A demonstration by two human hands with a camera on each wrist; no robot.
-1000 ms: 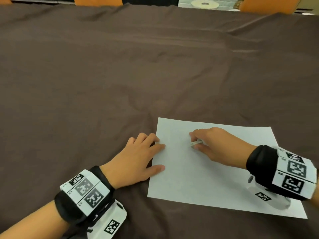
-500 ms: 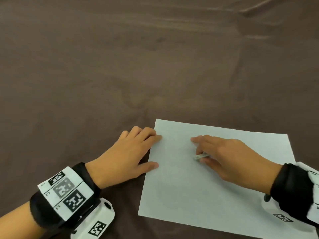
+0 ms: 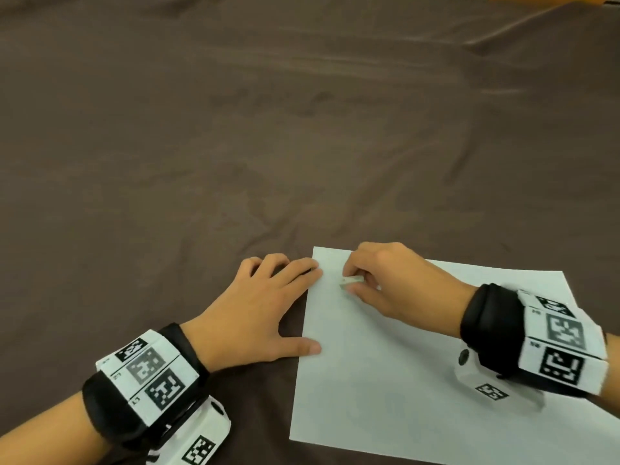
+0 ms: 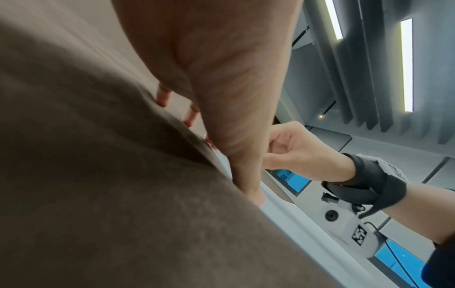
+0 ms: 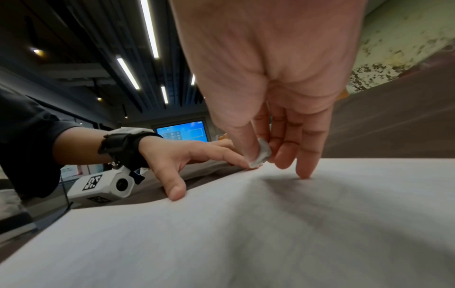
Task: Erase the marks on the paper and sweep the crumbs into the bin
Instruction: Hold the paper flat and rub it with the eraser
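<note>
A white sheet of paper (image 3: 396,380) lies on the brown tablecloth (image 3: 235,146) at the lower right of the head view. My right hand (image 3: 385,280) pinches a small white eraser (image 3: 351,280) between thumb and fingers and holds it against the paper near its far left corner. The eraser (image 5: 260,154) shows at the thumb tip in the right wrist view, its lower end on the paper (image 5: 270,224). My left hand (image 3: 265,307) lies flat with spread fingers on the cloth. Its thumb and forefinger tips rest on the paper's left edge. No marks or crumbs can be made out.
The brown cloth covers the whole table and is creased at the far right. An orange chair back (image 3: 543,0) shows past the far edge. No bin is in view. A blue screen (image 5: 182,132) glows in the room behind.
My right hand has moved the eraser left and away from me, toward the paper's far left corner. My left hand stays on the paper's left edge. The head view has tilted down.
</note>
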